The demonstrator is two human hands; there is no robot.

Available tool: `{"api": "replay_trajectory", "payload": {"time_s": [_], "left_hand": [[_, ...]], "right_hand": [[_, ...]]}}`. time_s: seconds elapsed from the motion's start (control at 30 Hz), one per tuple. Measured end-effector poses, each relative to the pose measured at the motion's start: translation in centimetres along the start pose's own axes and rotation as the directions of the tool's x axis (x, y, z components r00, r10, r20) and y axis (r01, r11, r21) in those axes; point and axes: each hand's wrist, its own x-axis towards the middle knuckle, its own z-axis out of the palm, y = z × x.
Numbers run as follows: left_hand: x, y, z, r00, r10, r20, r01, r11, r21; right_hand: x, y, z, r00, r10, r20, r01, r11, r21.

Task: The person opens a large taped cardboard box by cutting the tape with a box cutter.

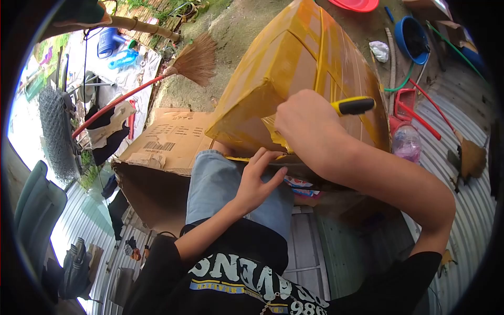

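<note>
A large cardboard box (346, 68) wrapped in yellow tape stands tilted over my lap. My right hand (310, 121) is closed around a yellow and black cutter (357, 106), whose handle end sticks out to the right; its blade is hidden behind the hand. Loose yellow tape hangs at the box's lower edge, just left of that hand. My left hand (258, 181) lies at the same lower edge, fingers spread and fingertips touching the taped rim. Under the edge, between the hands, colourful packets (303, 189) show.
An open brown box (168, 139) lies at my left. Beyond it are a broom (191, 60) and a wire mesh roll (56, 134). At the right are a blue basin (412, 39), a plastic bottle (407, 142), another broom (472, 157) and corrugated metal sheeting.
</note>
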Motion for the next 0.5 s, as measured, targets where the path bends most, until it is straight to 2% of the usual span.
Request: {"api": "replay_trajectory", "payload": {"time_s": [0.1, 0.17, 0.2, 0.27, 0.3, 0.37, 0.43, 0.5], "left_hand": [[-0.5, -1.0, 0.8, 0.999, -0.007, -0.054, 0.007, 1.000, 0.009], [-0.6, -1.3, 1.4, 0.992, 0.065, -0.104, -0.062, 0.998, 0.032], [-0.6, -1.1, 1.5, 0.991, 0.050, -0.126, -0.050, 0.999, 0.010], [-0.6, -0.4, 1.5, 0.989, 0.131, -0.072, -0.125, 0.989, 0.084], [-0.6, -0.4, 1.6, 0.989, 0.119, -0.092, -0.113, 0.991, 0.067], [-0.7, -0.2, 2.0, 0.976, 0.203, -0.073, -0.199, 0.978, 0.059], [-0.7, 0.0, 2.6, 0.975, 0.210, -0.078, -0.207, 0.977, 0.042], [-1.2, 0.2, 3.0, 0.973, 0.218, -0.078, -0.217, 0.976, 0.024]], "right_hand": [[-1.0, -0.1, -0.4, 1.000, -0.018, 0.017, 0.018, 1.000, 0.025], [-1.5, -0.1, -0.7, 0.995, 0.030, 0.096, -0.036, 0.997, 0.064], [-1.8, -0.1, 0.0, 0.997, 0.066, 0.038, -0.069, 0.992, 0.107], [-2.7, 0.0, 0.0, 0.998, 0.064, 0.025, -0.065, 0.996, 0.063], [-3.1, -0.1, -0.2, 0.996, 0.084, -0.005, -0.084, 0.996, 0.038], [-3.8, -0.6, -0.8, 0.992, 0.101, 0.071, -0.103, 0.994, 0.026], [-4.3, -1.2, -0.9, 0.974, 0.209, 0.090, -0.213, 0.977, 0.032], [-5.0, -1.2, -0.5, 0.973, 0.208, 0.104, -0.207, 0.978, -0.017]]}}
